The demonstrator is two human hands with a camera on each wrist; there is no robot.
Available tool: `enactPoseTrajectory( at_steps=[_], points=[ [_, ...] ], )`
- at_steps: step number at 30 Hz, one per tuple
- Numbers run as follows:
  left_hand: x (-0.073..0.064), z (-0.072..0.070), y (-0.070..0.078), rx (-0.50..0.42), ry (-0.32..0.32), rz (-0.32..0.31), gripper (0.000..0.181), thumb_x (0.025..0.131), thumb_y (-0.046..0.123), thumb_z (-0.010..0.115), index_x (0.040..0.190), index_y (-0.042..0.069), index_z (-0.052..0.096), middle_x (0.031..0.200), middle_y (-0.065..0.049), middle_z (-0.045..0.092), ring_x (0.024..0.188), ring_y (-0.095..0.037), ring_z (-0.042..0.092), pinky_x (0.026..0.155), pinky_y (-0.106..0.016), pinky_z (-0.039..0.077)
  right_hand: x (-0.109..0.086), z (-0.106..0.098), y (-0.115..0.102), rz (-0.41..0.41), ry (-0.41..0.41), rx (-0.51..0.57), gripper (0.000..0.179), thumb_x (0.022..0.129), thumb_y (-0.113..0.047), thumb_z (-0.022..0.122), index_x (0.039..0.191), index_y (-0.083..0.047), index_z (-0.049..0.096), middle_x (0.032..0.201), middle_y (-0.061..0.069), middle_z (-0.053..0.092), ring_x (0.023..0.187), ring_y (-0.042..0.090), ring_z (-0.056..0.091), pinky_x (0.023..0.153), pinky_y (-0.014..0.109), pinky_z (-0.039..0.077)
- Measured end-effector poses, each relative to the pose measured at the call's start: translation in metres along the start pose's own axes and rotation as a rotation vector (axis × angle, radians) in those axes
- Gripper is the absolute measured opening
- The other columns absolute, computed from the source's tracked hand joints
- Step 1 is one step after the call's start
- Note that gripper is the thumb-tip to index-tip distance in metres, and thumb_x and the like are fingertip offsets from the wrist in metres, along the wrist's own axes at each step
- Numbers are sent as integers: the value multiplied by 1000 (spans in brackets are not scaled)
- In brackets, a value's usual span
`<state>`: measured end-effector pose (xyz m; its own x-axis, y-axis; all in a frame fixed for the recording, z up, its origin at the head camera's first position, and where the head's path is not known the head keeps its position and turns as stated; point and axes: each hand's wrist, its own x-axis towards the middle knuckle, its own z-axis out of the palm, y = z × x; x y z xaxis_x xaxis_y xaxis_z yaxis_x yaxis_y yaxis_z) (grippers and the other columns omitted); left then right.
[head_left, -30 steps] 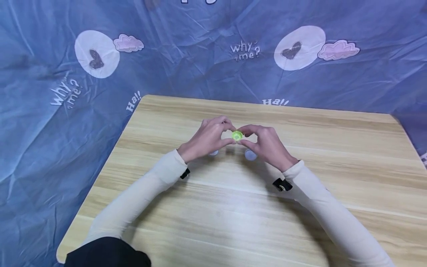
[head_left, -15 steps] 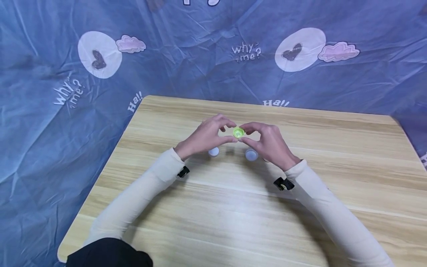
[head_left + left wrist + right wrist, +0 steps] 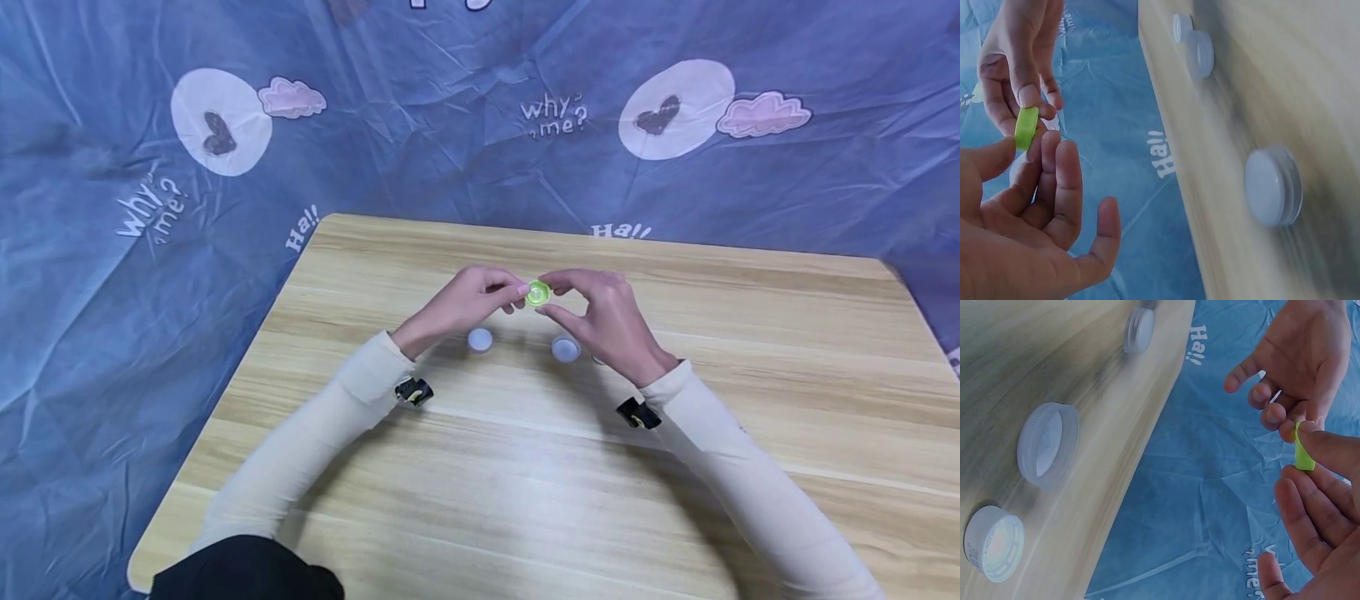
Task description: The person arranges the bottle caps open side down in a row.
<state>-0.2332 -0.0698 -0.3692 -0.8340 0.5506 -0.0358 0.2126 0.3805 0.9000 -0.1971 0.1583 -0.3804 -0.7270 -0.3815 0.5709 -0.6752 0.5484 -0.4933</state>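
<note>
A small lime-green bottle cap (image 3: 537, 293) is held above the table between both hands. My left hand (image 3: 467, 302) pinches its left edge between thumb and index finger. From the other side, my right hand (image 3: 609, 321) pinches the cap with the thumb below and a finger above in the head view. The cap appears edge-on in both wrist views. Under the hands, a white cap (image 3: 1266, 187) lies on the left, and a wider translucent white cap (image 3: 1047, 447) on the right. Beside it is another white cap (image 3: 994, 544), mostly hidden by my right hand in the head view.
The light wooden table (image 3: 480, 483) reaches back to a blue printed cloth (image 3: 450, 150), which hangs behind it and along the left side. A black rounded shape (image 3: 243, 571) shows at the lower left of the head view.
My left thumb and index finger have come together on the cap's left edge, having been spread around it before. The green cap has moved slightly farther back, and the left white cap is more exposed.
</note>
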Motion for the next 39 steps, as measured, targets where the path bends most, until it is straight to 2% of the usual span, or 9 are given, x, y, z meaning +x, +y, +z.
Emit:
enactPoseTrajectory(
  at_steps=[4,7,11,15,18,23,28,33,39],
  points=[
    [0,1,-2,-52,10,-23,29,108,23,60,112,0,76,105,-15,74,92,-22,68,99,-51,51,0,1,1,-5,-2,3,35,83,-5,88,114,1,76,103,13,77,93,27,73,90,49,55],
    [1,1,-3,-41,34,-26,29,108,25,60,112,2,77,103,-11,74,91,-20,68,99,-47,52,1,1,1,22,1,17,41,82,-7,89,119,2,73,105,13,77,94,27,73,89,47,55],
    [0,-1,-1,-2,82,-4,29,108,27,61,115,4,77,100,-5,75,93,-24,70,92,-36,53,1,-1,1,117,21,70,46,84,-11,88,126,-1,71,106,10,78,95,25,74,85,38,54],
    [-2,-1,2,14,112,34,28,107,26,62,116,3,76,101,-7,75,92,-26,71,86,-32,54,1,-4,0,224,25,159,33,93,-13,81,123,-4,74,104,7,78,92,18,74,82,26,53],
    [-3,2,4,14,118,63,27,106,24,64,116,2,76,101,-8,74,89,-22,71,84,-31,55,1,-5,-1,292,9,235,25,97,-13,76,120,-3,75,101,8,79,87,13,73,81,21,54],
    [-4,5,6,26,107,89,25,106,23,64,115,3,76,100,-5,74,89,-20,70,82,-30,56,0,-6,-1,397,-42,339,22,101,-11,71,118,1,75,97,12,78,83,10,74,83,19,55],
    [-4,7,4,37,96,94,24,106,23,64,115,4,76,104,-11,74,91,-21,71,82,-30,55,0,-7,0,468,-68,433,21,101,-9,70,117,4,74,97,18,77,84,16,75,87,19,55],
    [-3,7,3,47,89,79,25,107,23,63,116,4,75,104,-8,74,91,-19,70,80,-30,55,0,-4,3,495,-63,454,22,100,-12,72,116,3,75,96,18,77,82,15,74,87,21,56],
    [-1,7,1,61,88,52,27,107,26,61,117,5,75,102,-3,73,90,-16,69,80,-29,54,1,-1,5,542,-70,463,30,100,-22,74,118,1,74,96,16,77,82,13,74,79,24,57]
  ],
)
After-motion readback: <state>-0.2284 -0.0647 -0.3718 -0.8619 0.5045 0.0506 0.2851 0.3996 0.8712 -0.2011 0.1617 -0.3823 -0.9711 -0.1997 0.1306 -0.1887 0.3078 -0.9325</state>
